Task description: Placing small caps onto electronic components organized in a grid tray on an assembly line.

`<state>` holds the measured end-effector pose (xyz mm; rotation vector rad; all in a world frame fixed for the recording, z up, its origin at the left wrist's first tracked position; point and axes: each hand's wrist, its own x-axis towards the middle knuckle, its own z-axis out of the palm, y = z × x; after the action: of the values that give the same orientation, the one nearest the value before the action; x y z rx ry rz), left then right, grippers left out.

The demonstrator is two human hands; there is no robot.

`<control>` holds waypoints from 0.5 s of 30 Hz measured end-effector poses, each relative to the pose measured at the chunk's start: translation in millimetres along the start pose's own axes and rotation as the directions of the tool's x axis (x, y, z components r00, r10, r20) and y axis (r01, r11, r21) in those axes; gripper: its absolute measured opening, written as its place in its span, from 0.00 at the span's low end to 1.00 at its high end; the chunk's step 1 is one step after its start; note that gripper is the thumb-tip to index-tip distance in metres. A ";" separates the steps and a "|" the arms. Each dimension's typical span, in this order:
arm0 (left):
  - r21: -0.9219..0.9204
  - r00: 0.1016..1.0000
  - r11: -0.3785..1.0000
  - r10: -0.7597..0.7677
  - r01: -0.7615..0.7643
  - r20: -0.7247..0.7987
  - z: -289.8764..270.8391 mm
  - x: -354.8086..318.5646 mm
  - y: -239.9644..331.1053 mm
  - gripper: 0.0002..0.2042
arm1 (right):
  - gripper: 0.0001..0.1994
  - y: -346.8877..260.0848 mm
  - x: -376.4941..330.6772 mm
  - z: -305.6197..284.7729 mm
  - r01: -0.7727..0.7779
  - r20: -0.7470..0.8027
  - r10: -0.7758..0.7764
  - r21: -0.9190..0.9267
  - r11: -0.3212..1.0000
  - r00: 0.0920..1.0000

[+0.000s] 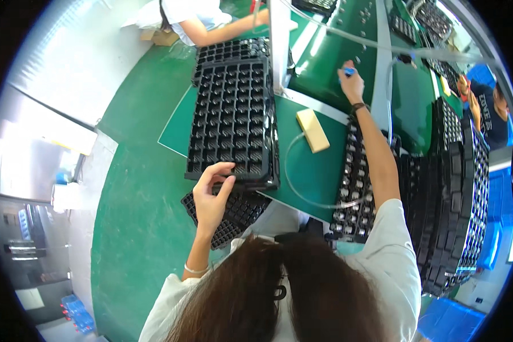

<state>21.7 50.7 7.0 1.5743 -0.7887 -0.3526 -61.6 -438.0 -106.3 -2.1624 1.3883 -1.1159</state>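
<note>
A black tray [225, 122] with rows of square cells lies on the green worktop in front of me, on top of other trays. My left hand [214, 191] is at its near edge, thumb and forefinger curled around the rim; the exact contact is hard to see. My right arm reaches far forward over a green conveyor belt [319, 71]. My right hand [352, 86] is closed on a small blue object [348, 72], mostly covered by the fingers. Small pieces [357, 59] lie scattered on the belt near and beyond that hand.
A yellow block [313, 130] and a clear tube [289, 171] lie on the worktop. Filled black trays [353, 194] stand under my right arm, with tall stacks [450, 199] farther right. A white post [280, 45] rises ahead. Co-workers are at far left and right.
</note>
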 end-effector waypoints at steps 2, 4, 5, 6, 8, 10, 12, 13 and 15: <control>0.127 0.993 0.992 0.022 -0.007 -0.117 -16.7 1.0 -11.0 0.11 | 0.21 18.8 21.3 3.9 0.057 -0.106 -0.056 0.003 0.998 0.993; 0.299 0.967 0.954 0.100 -0.026 -0.235 -33.5 5.3 -22.3 0.11 | 0.21 32.7 34.4 10.4 0.013 -0.117 -0.017 -0.028 1.000 0.993; 0.433 0.958 0.901 0.142 -0.021 -0.248 -42.6 6.8 -24.1 0.12 | 0.20 35.1 36.8 13.9 -0.017 -0.119 0.014 -0.016 1.000 0.993; 0.573 0.949 0.819 0.176 0.007 -0.264 -49.6 8.0 -26.4 0.15 | 0.20 37.3 38.4 17.0 -0.018 -0.123 0.014 -0.037 0.999 0.992; 0.647 0.955 0.753 0.095 0.116 -0.282 -64.4 12.6 -44.0 0.20 | 0.20 45.6 40.0 20.9 -0.045 -0.145 0.038 -0.044 0.998 0.989; 0.566 0.942 0.773 -0.121 0.287 -0.312 -72.7 16.2 -62.2 0.22 | 0.18 38.5 40.4 20.5 -0.024 -0.131 0.018 -0.045 0.999 0.991; 0.416 0.931 0.838 -0.273 0.353 -0.242 -78.9 25.3 -78.6 0.20 | 0.18 33.7 42.5 15.5 0.003 -0.146 -0.011 -0.054 0.999 0.989; 0.373 0.923 0.845 -0.335 0.383 -0.190 -81.5 27.8 -78.8 0.18 | 0.18 35.6 43.3 16.1 0.019 -0.134 -0.029 -0.071 0.997 0.991; 0.352 0.929 0.864 -0.298 0.360 -0.219 -82.4 29.1 -85.5 0.18 | 0.19 38.4 45.2 13.4 0.023 -0.107 -0.035 -0.113 0.993 0.994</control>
<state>119.1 92.1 -54.3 2.0949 -0.4775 -0.3263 -65.0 -497.1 -119.9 -2.2357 1.5044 -1.2094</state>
